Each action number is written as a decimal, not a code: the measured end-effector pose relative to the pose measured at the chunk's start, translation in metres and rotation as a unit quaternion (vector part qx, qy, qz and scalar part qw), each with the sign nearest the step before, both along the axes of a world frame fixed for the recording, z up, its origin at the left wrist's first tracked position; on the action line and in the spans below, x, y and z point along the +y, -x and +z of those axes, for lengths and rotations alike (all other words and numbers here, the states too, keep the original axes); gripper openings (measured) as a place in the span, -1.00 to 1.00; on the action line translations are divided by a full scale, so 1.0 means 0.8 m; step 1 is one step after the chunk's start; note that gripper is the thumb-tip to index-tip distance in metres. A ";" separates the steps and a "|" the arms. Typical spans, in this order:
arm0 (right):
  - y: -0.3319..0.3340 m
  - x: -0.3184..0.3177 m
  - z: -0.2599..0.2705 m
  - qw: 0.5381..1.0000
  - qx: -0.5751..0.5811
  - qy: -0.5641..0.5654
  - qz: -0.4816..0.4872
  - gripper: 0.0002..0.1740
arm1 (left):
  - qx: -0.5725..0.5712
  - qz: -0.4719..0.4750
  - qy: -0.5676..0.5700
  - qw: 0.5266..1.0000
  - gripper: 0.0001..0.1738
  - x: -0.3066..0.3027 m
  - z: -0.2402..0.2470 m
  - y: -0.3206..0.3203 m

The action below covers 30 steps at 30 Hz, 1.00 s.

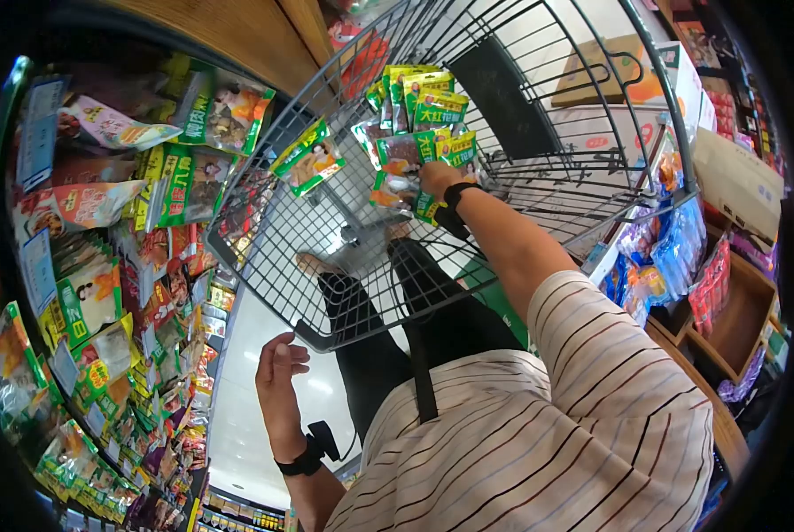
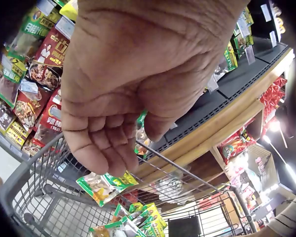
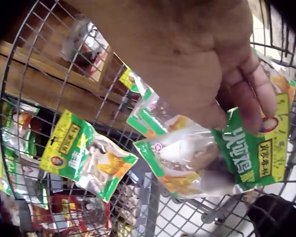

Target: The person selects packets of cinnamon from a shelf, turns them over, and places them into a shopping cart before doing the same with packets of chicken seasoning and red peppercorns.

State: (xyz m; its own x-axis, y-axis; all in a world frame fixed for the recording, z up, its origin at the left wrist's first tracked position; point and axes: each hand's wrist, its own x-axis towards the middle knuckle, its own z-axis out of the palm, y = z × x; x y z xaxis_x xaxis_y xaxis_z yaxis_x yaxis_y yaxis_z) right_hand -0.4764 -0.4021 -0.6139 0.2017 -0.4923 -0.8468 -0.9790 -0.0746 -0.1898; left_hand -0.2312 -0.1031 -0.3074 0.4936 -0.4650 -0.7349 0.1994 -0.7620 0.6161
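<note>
Inside the wire shopping cart (image 1: 326, 344), my right hand (image 1: 436, 180) pinches a green and yellow packet of dried spice (image 3: 246, 165) near its upper edge. The packet has a clear window and, in the right wrist view, lies at the thumb and fingertips. Several similar packets (image 1: 428, 93) are heaped beside it. A single packet (image 1: 310, 162) lies apart on the cart's mesh, toward the shelves. My left hand (image 1: 280, 377) hangs outside the cart by its near corner. In the left wrist view its fingers (image 2: 96, 155) curl loosely over a bare palm.
Shelves at the left hold hanging spice packets (image 1: 189, 186) with blue price tags (image 1: 38, 266). A black panel (image 1: 506, 97) is fixed in the cart's far part. Cardboard boxes (image 1: 738, 182), blue bags (image 1: 676, 235) and a wooden bin (image 1: 738, 324) stand along the right.
</note>
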 end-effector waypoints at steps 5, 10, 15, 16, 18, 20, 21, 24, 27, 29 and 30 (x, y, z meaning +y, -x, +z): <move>-0.023 -0.007 0.035 0.991 -0.108 -0.040 0.061 -0.73 | -0.008 0.004 0.030 1.000 -0.53 0.004 0.033 0.009; -0.046 -0.009 0.129 0.956 -0.234 -0.123 -0.124 -0.79 | -0.020 -0.013 0.074 0.997 -0.53 0.020 0.050 -0.002; -0.054 0.018 0.238 0.838 -0.417 -0.216 -0.276 -0.84 | -0.028 -0.061 0.129 0.989 -0.59 0.028 0.065 -0.030; -0.055 0.029 0.239 0.771 -0.473 -0.252 -0.344 -0.85 | -0.028 -0.076 0.149 0.986 -0.58 0.031 0.066 -0.038; -0.067 0.052 0.284 0.721 -0.519 -0.264 -0.375 -0.80 | -0.024 -0.077 0.177 0.981 -0.58 0.033 0.072 -0.049; -0.074 0.077 0.333 0.687 -0.553 -0.274 -0.385 -0.74 | -0.022 -0.076 0.209 0.975 -0.58 0.036 0.077 -0.058; -0.080 0.092 0.360 0.685 -0.565 -0.265 -0.376 -0.73 | -0.016 -0.079 0.227 0.970 -0.57 0.038 0.079 -0.061; -0.115 0.146 0.439 0.668 -0.608 -0.225 -0.365 -0.70 | 0.004 -0.096 0.275 0.957 -0.54 0.041 0.088 -0.069; -0.143 0.191 0.471 0.664 -0.637 -0.198 -0.339 -0.66 | 0.025 -0.079 0.338 0.937 -0.51 0.043 0.106 -0.067; -0.162 0.221 0.481 0.667 -0.651 -0.192 -0.307 -0.65 | 0.057 -0.051 0.389 0.918 -0.49 0.048 0.114 -0.068; -0.172 0.238 0.492 0.669 -0.656 -0.192 -0.293 -0.65 | 0.071 -0.018 0.412 0.908 -0.50 0.053 0.115 -0.068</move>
